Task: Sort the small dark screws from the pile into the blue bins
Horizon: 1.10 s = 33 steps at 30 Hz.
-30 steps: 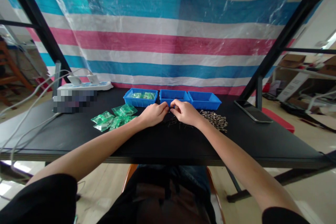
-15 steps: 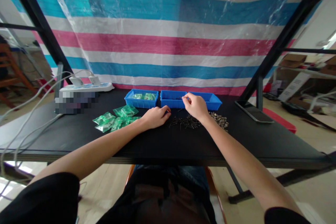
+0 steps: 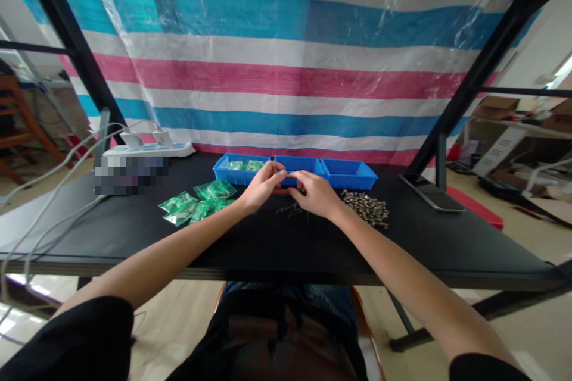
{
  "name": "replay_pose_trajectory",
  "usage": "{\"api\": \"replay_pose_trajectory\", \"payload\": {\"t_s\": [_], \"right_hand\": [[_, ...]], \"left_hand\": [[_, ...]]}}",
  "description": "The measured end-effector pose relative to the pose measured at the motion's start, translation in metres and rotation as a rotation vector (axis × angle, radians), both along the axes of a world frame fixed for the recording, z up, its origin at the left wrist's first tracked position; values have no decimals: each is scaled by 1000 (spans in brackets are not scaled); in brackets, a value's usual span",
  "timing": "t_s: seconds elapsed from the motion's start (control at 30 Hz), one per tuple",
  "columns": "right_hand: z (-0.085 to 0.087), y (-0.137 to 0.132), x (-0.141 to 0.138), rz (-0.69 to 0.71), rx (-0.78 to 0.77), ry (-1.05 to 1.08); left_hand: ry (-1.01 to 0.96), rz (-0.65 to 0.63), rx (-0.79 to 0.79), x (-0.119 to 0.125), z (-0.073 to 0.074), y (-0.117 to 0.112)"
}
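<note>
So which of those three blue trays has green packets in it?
The tray at the left end, nearest the power strip; the middle tray and the right tray show no green inside.

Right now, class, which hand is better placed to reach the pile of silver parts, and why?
Probably the right hand: it rests just beside the silver pile, nothing between them. The left hand sits farther off, nearer the green bags.

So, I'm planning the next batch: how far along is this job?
Done: some green packets lie in the left blue tray. In hand: the left hand and right hand meet fingertip to fingertip above the dark screws; what they pinch is too small to tell. Left: loose green packets and a silvery pile lie on the table.
</note>
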State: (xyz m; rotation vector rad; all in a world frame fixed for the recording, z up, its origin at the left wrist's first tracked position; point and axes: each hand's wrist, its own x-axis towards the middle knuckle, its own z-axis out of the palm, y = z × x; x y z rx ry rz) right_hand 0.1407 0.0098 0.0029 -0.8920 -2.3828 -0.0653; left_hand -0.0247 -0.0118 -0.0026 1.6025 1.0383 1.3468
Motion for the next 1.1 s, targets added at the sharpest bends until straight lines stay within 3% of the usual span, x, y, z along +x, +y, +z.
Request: {"api": "replay_pose_trajectory", "payload": {"t_s": [0.07,0.23,0.37,0.57,0.9,1.1], "right_hand": [[-2,-8,-9,27,31,-96],[-5,-8,-11,-41,97,-209],[-5,-8,-11,-64,134,-261],[-8,-13,-16,-246,167,-203],[-5,-12,-11,-230,151,-220],[-5,-17,-16,-298,147,-196]], "left_hand": [[-172,-31,-71,0,3,0],[-334,-7,-225,2,10,-2],[-532,-62,-337,3,16,-5],[-713,-139,-339,4,20,-9],[-706,-162,-341,6,20,-12],[-701,-168,-279,8,21,-14]]}}
